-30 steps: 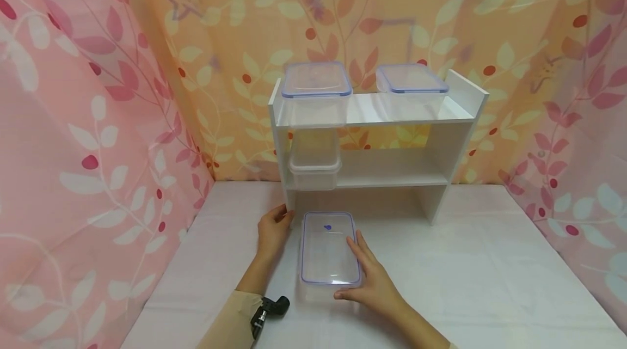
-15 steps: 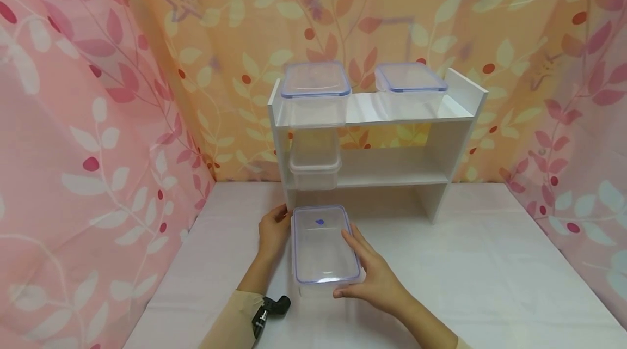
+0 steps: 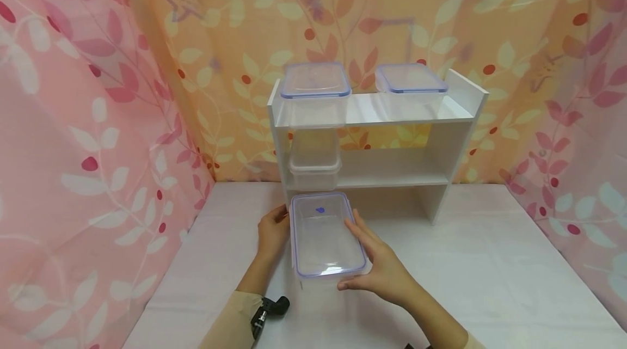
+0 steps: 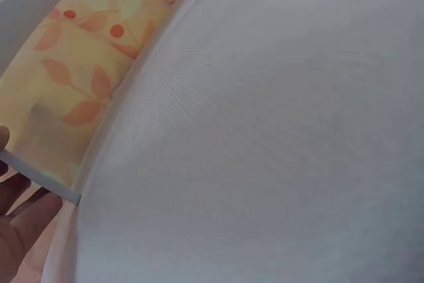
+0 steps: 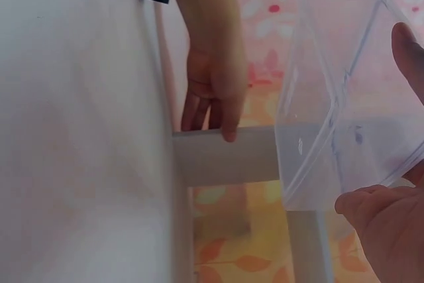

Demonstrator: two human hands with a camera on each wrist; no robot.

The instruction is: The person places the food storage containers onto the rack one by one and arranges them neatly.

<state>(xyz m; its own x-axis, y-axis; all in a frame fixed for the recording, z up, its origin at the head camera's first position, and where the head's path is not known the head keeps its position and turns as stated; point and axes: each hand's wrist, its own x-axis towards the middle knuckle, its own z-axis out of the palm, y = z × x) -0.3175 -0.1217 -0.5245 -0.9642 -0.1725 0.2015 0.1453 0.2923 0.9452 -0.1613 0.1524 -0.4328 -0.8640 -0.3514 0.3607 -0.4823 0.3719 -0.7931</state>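
Note:
A clear plastic food container (image 3: pixel 328 237) with a purple-rimmed lid is in my right hand (image 3: pixel 387 270), thumb at its near end and fingers along its right side. In the right wrist view the container (image 5: pixel 311 104) is off the table. My left hand (image 3: pixel 272 234) pinches the lower front edge of the left side panel of a white shelf unit (image 3: pixel 392 169). The left wrist view shows the thumb and fingers of that hand (image 4: pixel 23 223) on either side of the panel's edge (image 4: pixel 43 180).
Two lidded containers stand on the top shelf, one at the left (image 3: pixel 315 96) and one at the right (image 3: pixel 411 90). Another clear container (image 3: pixel 315 161) sits at the left of the middle shelf. White cloth covers the table (image 3: pixel 490 267); patterned curtains (image 3: pixel 235 66) surround it.
My right hand has raised the container off the table and brought it slightly left and nearer the shelf unit. My left hand stays at the side panel.

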